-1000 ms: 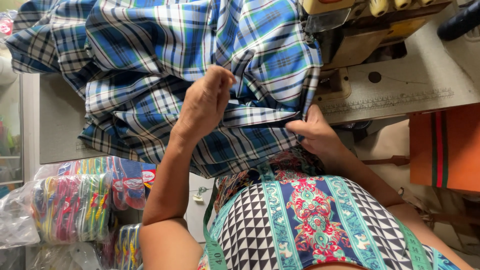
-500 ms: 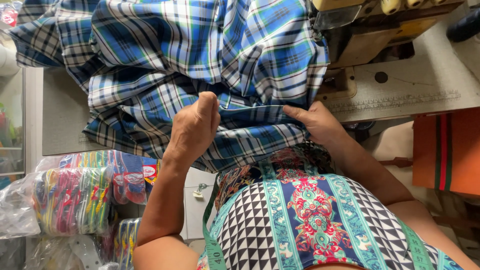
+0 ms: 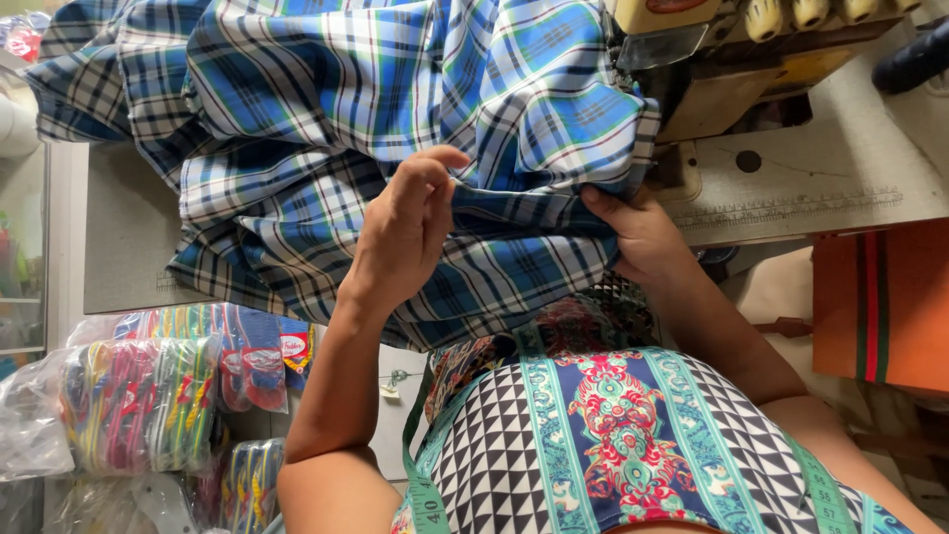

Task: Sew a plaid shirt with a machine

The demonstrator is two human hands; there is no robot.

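Both hands on the blue plaid cloth (image 3: 395, 119). My left hand (image 3: 400, 237) lies on top of it near the middle of the heap, back of the hand up, fingers loosely curled. Thumb and forefinger come together at a fold of the fabric; whether they actually pinch it I cannot tell from this angle. My right hand (image 3: 638, 232) is at the cloth's right edge, fingers tucked under and closed on the fabric, thumb side hidden beneath the fold.

Cloth position: bunched in a large pile across the sewing table (image 3: 124, 237), its upper part reaching the top of the view, its lower edge hanging over the table's near edge toward my body. Its right side presses against the sewing machine (image 3: 712, 59), which stands on a pale machine bed (image 3: 811, 168) marked with a ruler scale.

Other observations: a green measuring tape (image 3: 420, 494) hangs over my patterned top (image 3: 613, 435). Below the table on my left, clear plastic bags of multicoloured banded bundles (image 3: 138, 405), stacked close together. On my right, an orange panel with a red and green stripe (image 3: 880, 307), well apart from the cloth.
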